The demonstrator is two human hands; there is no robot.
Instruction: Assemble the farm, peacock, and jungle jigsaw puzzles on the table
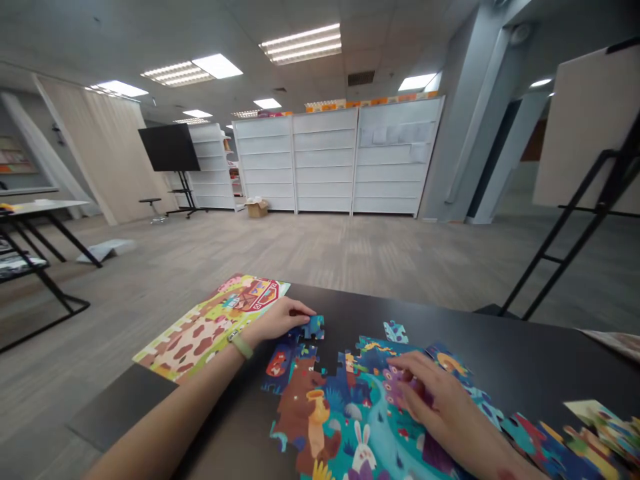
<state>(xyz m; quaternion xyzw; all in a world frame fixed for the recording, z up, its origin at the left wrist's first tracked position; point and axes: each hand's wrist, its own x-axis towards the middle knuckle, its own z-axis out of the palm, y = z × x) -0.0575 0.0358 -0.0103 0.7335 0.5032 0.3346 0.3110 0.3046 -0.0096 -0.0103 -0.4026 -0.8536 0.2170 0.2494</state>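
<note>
A partly assembled children's jigsaw puzzle (325,413) with a brown bear, a white rabbit and a blue stream lies on the black table (500,327). My left hand (277,320) grips a blue jigsaw piece (313,327) at the puzzle's upper edge. My right hand (435,400) sits on the puzzle, its fingers closed around a purple jigsaw piece (400,385). A loose blue-green piece (395,332) lies just above the puzzle, between my hands. Several more loose pieces (595,433) are heaped at the lower right.
A puzzle box (210,327) with a cow-spot pattern and a barn lies at the table's left edge. A black easel (595,213) stands to the right, a side table (45,220) to the left, and white shelving (325,160) lines the far wall.
</note>
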